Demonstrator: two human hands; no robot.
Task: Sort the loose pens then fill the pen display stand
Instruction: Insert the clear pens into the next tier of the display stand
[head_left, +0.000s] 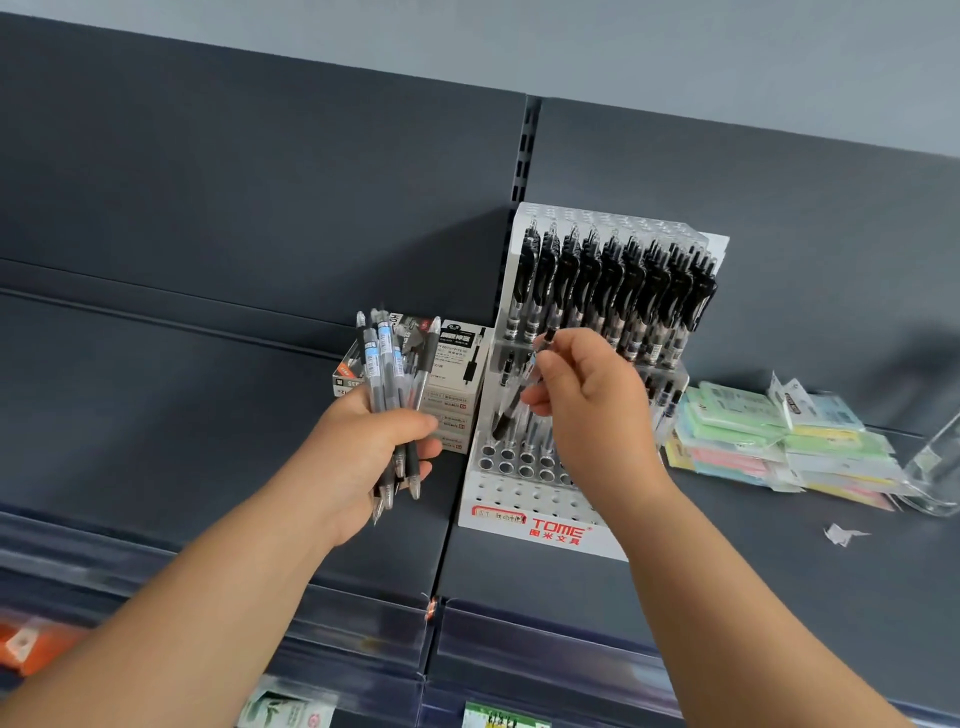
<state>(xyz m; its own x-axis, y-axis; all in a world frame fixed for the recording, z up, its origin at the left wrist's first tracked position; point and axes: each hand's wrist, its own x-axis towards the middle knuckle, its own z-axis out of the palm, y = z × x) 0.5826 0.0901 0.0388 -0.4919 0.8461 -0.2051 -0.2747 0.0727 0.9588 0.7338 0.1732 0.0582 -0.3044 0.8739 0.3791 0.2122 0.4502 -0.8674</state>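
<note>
A white stepped pen display stand (524, 501) marked TOME stands on the dark shelf. Its top tier is packed with black-clipped pens (613, 280), and the lower tiers show several open holes. My left hand (363, 447) grips a bundle of loose clear-barrelled pens (384, 364) upright, left of the stand. My right hand (587, 405) pinches a single pen (522, 387) by its upper end, tilted, with its black tip low over the stand's middle tier.
Pen boxes (457, 374) sit behind my left hand against the stand. A stack of pastel packets (753, 441) lies right of the stand, beside a clear plastic holder (935, 467). A paper scrap (844, 534) lies on the dark shelf (156, 415).
</note>
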